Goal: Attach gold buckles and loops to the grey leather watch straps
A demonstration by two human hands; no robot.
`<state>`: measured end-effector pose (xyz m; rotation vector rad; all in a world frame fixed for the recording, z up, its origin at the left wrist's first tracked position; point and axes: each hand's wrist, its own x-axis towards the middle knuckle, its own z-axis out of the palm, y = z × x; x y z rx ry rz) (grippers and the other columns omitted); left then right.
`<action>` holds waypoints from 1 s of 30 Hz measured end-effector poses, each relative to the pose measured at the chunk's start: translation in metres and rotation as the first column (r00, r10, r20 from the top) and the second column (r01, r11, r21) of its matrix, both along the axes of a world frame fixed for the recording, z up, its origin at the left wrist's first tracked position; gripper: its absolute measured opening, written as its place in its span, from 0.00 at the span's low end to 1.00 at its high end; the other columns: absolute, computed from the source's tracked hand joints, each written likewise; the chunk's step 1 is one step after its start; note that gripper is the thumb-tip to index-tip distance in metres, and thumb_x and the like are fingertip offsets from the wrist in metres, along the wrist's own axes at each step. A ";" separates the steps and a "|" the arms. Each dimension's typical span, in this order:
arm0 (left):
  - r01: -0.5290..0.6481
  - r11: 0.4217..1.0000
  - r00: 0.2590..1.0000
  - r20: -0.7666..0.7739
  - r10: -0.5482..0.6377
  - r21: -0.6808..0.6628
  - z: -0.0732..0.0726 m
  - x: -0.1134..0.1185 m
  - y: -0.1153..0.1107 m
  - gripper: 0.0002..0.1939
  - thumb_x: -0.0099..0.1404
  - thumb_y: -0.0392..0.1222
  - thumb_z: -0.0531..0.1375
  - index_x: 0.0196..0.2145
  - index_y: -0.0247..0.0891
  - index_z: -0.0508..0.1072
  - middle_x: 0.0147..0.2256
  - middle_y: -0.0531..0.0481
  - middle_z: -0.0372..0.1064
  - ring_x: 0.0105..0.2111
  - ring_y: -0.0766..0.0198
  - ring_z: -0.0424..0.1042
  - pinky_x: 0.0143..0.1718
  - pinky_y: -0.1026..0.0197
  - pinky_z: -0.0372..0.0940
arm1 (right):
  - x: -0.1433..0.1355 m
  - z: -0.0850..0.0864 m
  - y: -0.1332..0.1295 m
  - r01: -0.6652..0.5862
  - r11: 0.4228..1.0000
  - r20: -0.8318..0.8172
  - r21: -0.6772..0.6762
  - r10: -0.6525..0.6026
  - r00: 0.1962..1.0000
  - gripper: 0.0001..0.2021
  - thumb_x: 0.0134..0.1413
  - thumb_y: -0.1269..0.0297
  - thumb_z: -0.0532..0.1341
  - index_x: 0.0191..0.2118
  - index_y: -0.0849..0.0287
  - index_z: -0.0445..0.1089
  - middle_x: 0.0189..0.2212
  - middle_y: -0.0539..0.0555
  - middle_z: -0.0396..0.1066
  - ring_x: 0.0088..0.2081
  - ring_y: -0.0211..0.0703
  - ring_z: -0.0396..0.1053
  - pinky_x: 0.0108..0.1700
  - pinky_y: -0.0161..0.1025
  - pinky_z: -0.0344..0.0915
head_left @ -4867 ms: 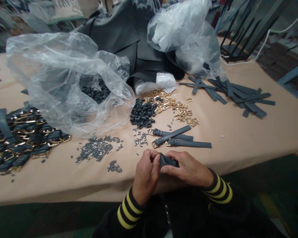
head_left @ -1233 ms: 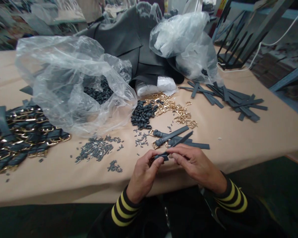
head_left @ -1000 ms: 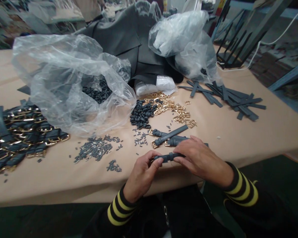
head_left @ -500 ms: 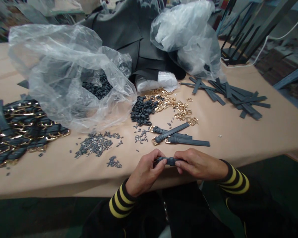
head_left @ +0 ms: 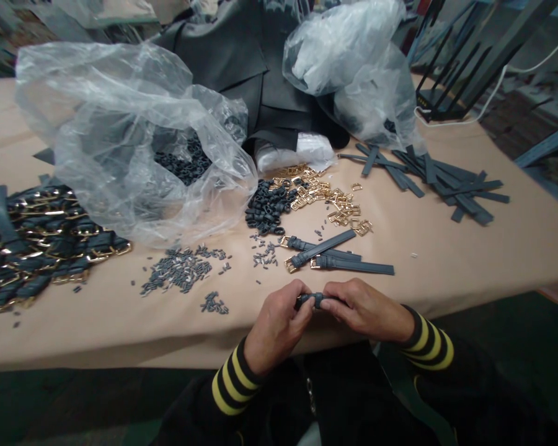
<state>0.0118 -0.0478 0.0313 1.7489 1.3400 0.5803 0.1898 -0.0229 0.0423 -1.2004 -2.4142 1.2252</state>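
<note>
Leftmost on the table, one heap of gold-fitted dark pieces is noted; individual pieces could not be counted. Next to it, dark loops are seen in one of two clear plastic bags. Small grey pieces are spread in three clusters. One dark strap is held above the near table edge, pinched between the fingers of the left hand and those of the right hand. Its long axis is laid left to right, nearly level; both ends are covered, so its direction cannot be told. Just beyond, three buckled straps are counted, buckles leftward, one crossed over another. Farther right, unbuckled strips are piled, overlapping, uncounted.
</note>
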 end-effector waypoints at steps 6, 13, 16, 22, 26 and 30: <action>0.118 0.972 0.950 0.309 -0.051 -0.203 -0.003 -0.005 -0.001 0.10 0.65 0.43 0.47 0.35 0.35 0.64 0.19 0.56 0.62 0.20 0.69 0.63 0.27 0.66 0.59 | 0.002 0.005 0.003 -0.044 0.999 0.030 0.000 0.044 0.999 0.11 0.56 0.64 0.52 0.25 0.63 0.64 0.19 0.47 0.60 0.21 0.32 0.56 0.24 0.30 0.49; 0.153 0.979 0.947 0.305 -0.106 -0.134 -0.012 -0.002 0.000 0.10 0.65 0.42 0.47 0.41 0.35 0.62 0.18 0.56 0.65 0.19 0.68 0.66 0.27 0.65 0.61 | 0.004 0.015 0.010 -0.174 0.984 0.073 -0.029 0.176 0.982 0.11 0.58 0.66 0.49 0.30 0.63 0.65 0.21 0.51 0.67 0.23 0.35 0.62 0.26 0.31 0.53; 0.178 0.979 0.944 0.297 -0.144 -0.094 -0.015 0.000 0.003 0.14 0.65 0.42 0.47 0.48 0.36 0.60 0.18 0.57 0.64 0.18 0.69 0.66 0.26 0.66 0.62 | 0.002 0.012 0.009 -0.163 0.987 0.089 -0.007 0.163 0.983 0.10 0.58 0.68 0.48 0.33 0.64 0.65 0.25 0.53 0.70 0.26 0.37 0.66 0.29 0.32 0.57; 0.148 0.986 0.973 0.167 -0.158 0.072 -0.011 -0.001 0.020 0.19 0.66 0.40 0.47 0.54 0.37 0.55 0.24 0.53 0.68 0.23 0.67 0.69 0.29 0.65 0.65 | 0.000 0.003 0.017 -0.101 0.986 0.071 0.135 0.092 0.993 0.08 0.58 0.69 0.49 0.34 0.62 0.64 0.29 0.55 0.69 0.31 0.41 0.67 0.33 0.35 0.59; -0.076 0.896 0.996 -0.009 0.089 0.438 -0.016 -0.005 0.041 0.18 0.63 0.40 0.52 0.50 0.36 0.59 0.43 0.41 0.66 0.43 0.58 0.66 0.44 0.53 0.63 | 0.015 -0.002 0.032 0.033 0.950 0.156 0.310 -0.085 0.984 0.07 0.53 0.67 0.55 0.39 0.61 0.62 0.35 0.56 0.68 0.35 0.44 0.66 0.35 0.39 0.61; -0.105 0.829 0.971 -0.124 0.206 0.550 -0.035 -0.001 0.056 0.17 0.63 0.38 0.50 0.50 0.34 0.60 0.51 0.36 0.59 0.54 0.53 0.57 0.53 0.45 0.55 | 0.027 -0.011 0.039 0.071 0.913 0.266 0.402 -0.190 0.945 0.13 0.48 0.71 0.58 0.42 0.60 0.62 0.39 0.58 0.64 0.37 0.46 0.66 0.35 0.41 0.64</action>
